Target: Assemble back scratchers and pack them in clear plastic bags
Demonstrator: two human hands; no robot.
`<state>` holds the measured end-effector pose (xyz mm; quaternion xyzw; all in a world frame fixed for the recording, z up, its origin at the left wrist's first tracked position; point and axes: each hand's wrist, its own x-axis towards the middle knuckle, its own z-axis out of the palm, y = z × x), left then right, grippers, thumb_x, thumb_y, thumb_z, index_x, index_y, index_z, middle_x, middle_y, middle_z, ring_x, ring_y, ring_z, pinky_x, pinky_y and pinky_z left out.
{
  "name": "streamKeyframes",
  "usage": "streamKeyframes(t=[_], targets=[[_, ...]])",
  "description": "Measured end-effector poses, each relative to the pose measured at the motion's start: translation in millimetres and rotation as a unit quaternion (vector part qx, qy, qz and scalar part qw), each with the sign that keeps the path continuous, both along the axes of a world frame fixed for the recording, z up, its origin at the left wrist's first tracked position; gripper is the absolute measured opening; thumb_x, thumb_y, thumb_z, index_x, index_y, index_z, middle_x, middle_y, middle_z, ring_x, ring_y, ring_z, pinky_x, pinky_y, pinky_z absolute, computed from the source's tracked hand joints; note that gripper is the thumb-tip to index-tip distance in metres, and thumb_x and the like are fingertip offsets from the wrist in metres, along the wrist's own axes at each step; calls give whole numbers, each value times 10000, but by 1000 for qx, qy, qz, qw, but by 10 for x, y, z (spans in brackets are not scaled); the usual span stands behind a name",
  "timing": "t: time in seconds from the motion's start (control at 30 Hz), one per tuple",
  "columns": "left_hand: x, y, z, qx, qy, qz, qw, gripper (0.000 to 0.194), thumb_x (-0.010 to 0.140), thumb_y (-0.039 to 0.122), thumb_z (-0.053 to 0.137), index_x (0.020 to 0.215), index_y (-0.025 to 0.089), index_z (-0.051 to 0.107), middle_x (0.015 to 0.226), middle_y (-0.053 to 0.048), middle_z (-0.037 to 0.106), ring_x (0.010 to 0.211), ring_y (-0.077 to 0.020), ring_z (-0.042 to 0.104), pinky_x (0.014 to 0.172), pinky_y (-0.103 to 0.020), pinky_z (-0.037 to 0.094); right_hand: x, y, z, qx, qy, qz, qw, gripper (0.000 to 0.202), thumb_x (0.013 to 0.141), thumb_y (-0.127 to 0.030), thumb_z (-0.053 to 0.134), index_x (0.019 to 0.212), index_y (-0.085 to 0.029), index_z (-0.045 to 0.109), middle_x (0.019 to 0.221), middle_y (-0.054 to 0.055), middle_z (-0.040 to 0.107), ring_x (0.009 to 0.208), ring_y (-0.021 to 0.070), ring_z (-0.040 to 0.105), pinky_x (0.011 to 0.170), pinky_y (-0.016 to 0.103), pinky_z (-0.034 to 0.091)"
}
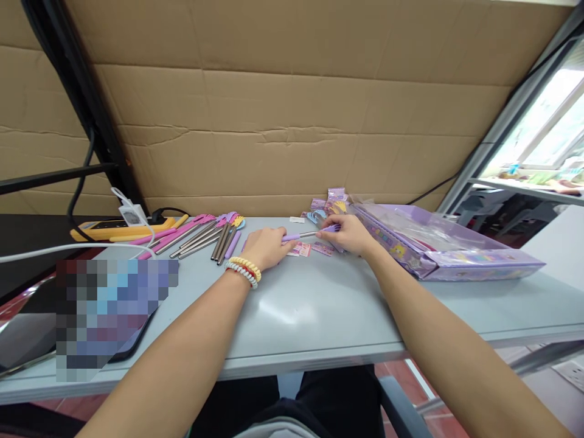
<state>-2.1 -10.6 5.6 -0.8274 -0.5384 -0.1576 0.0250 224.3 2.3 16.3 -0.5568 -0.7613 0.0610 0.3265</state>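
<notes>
A back scratcher with a purple handle, a thin metal rod (pixel 308 234) and a purple claw head lies level between my hands, just above the table. My left hand (pixel 265 246) is closed round its handle end. At the claw end, my right hand (pixel 347 233) pinches it with bent fingers, which partly cover the head. Under and beside the scratcher are small printed cards (pixel 323 248). Left of my left hand lie several metal rods (pixel 197 241) with pink, purple and yellow claw heads, plus a loose purple handle (pixel 233 244). Blue and yellow claw heads (pixel 316 216) lie behind my right hand.
A shallow purple box (pixel 483 263) with clear plastic inside stands at the right. Small purple packets (pixel 336 194) lie against the cardboard wall (pixel 283 134). At the left are a yellow device (pixel 123 229), a white cable (pixel 68 248) and a blurred-out flat object (pixel 118 316).
</notes>
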Motion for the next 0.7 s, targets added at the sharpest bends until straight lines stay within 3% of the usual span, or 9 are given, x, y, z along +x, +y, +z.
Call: streamKeyframes(t=[0.2, 0.4, 0.53, 0.7], targets=[[11, 18, 4, 2, -6, 22, 1000, 396, 869, 478, 322, 943, 230, 623, 909, -84, 674, 874, -242, 621, 720, -315, 436, 15, 43, -43, 50, 23, -34, 998, 502, 680, -502, 633, 1043, -155, 604, 921, 72, 654, 771, 180, 569, 696, 288, 428], [-21, 69, -17, -6, -19, 65, 998, 314, 852, 386, 370, 899, 207, 624, 931, -105, 675, 877, -259, 623, 700, -331, 450, 185, 124, -21, 67, -27, -156, 985, 362, 748, -465, 541, 890, -149, 645, 900, 108, 664, 815, 213, 575, 710, 312, 417], [-22, 70, -23, -13, -32, 73, 997, 270, 830, 332, 402, 919, 218, 630, 961, -97, 675, 895, -249, 620, 717, -328, 455, 344, 134, 11, 83, -20, -244, 966, 327, 760, -377, 513, 920, -131, 654, 968, 149, 665, 901, 256, 585, 739, 331, 420], [-14, 64, -19, -20, -40, 75, 996, 274, 827, 323, 401, 933, 212, 629, 979, -98, 672, 906, -240, 617, 723, -321, 459, 504, 173, -23, 84, -22, -276, 957, 293, 722, -279, 526, 941, -135, 657, 946, 151, 675, 885, 260, 602, 734, 330, 435]])
